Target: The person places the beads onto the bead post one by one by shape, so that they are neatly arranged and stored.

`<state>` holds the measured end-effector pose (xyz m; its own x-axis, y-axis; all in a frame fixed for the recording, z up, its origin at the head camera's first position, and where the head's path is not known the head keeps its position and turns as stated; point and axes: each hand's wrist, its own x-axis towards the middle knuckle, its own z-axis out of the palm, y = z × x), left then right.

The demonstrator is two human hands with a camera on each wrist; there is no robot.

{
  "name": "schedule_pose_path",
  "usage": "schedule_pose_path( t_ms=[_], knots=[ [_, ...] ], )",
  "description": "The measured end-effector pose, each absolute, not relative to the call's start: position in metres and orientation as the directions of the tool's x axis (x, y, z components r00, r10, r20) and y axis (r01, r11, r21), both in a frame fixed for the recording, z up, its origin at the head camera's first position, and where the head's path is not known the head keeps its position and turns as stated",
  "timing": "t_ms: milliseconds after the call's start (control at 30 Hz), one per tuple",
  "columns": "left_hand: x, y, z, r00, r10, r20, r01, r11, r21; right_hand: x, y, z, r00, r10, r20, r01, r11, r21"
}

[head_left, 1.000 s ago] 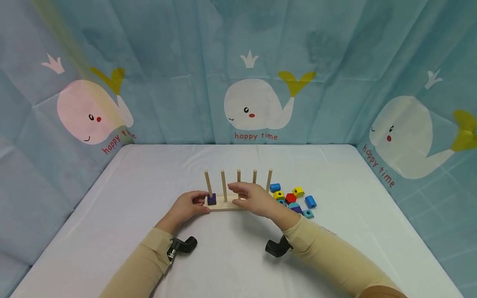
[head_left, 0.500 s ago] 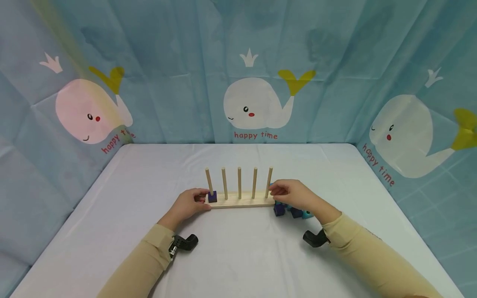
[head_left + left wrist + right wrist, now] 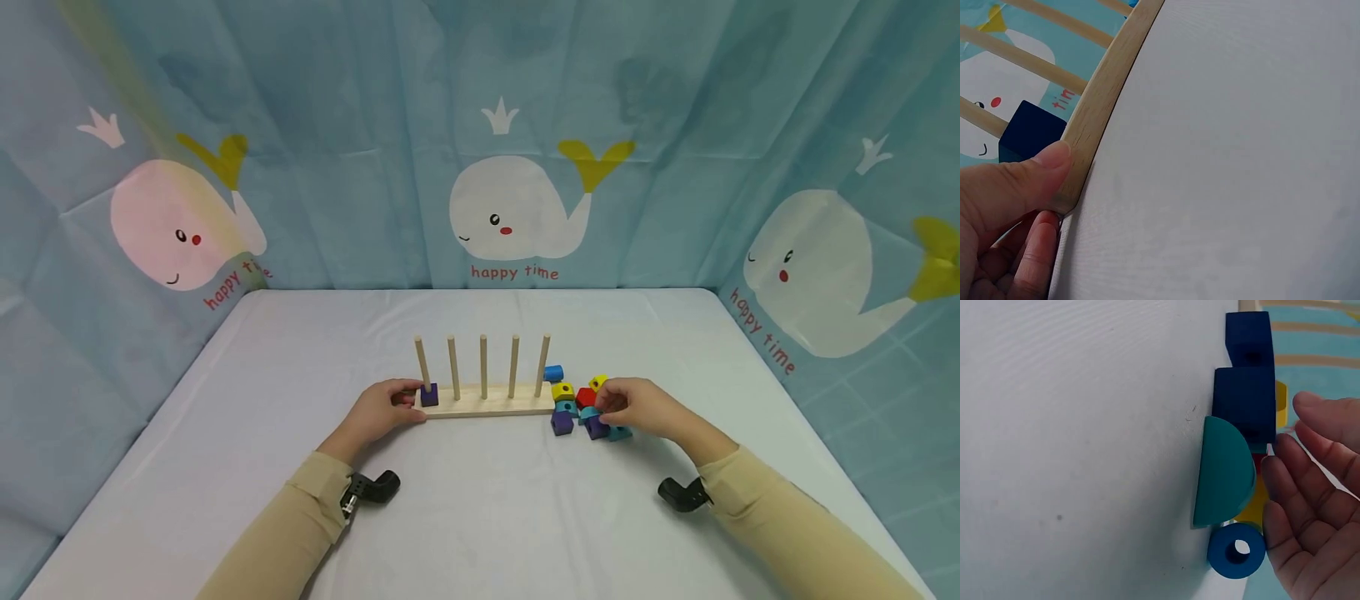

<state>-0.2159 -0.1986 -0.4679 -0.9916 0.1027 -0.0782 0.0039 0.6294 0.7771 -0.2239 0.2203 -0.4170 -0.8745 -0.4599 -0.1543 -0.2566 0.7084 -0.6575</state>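
My left hand (image 3: pixel 382 411) grips the left end of a wooden peg board (image 3: pixel 487 403), which has several upright pegs. In the left wrist view the thumb (image 3: pixel 1054 156) presses the board's front edge and the fingers curl at its end. A dark purple cube (image 3: pixel 429 395) sits on the leftmost peg. My right hand (image 3: pixel 641 406) is over the loose beads right of the board. In the right wrist view its thumb and fingers are apart with nothing between them, close beside a purple cube (image 3: pixel 1244 403), a teal half-round bead (image 3: pixel 1225 472) and a blue cylinder bead (image 3: pixel 1236 551).
By the board's right end lie a blue cylinder (image 3: pixel 553 373), a yellow bead (image 3: pixel 562 392), a teal bead (image 3: pixel 566 409), a red hexagonal bead (image 3: pixel 586 398) and another purple cube (image 3: pixel 562 423). A white cloth covers the table (image 3: pixel 480 517). Behind hangs a blue whale-print curtain (image 3: pixel 360 208).
My right hand has moved right, from in front of the middle pegs, past the board's right end, to over the loose beads. The left hand stays at the board's left end.
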Motion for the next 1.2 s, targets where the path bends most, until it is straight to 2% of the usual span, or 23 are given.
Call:
schedule_pose_path(
  t_ms=[367,733,967,1200],
  knots=[
    [-0.214,-0.198,-0.468,-0.993,0.09,-0.08,-0.008,0.614,0.789,-0.218,0.217,-0.419,-0.866,-0.487,-0.11,-0.346,0.744,-0.571],
    [-0.214,-0.197,-0.469,-0.993,0.095,-0.068,0.004,0.607,0.794,-0.215,0.218,-0.42,-0.806,-0.584,-0.099,-0.457,0.719,-0.524],
    [-0.213,-0.198,-0.469,-0.993,0.089,-0.072,-0.003,0.612,0.791,-0.211,0.213,-0.421,-0.78,-0.613,-0.125,-0.528,0.753,-0.392],
    [-0.215,-0.199,-0.47,-0.994,0.081,-0.069,-0.005,0.617,0.787,-0.212,0.211,-0.416,-0.785,-0.614,-0.081,-0.54,0.743,-0.396]
  ],
)
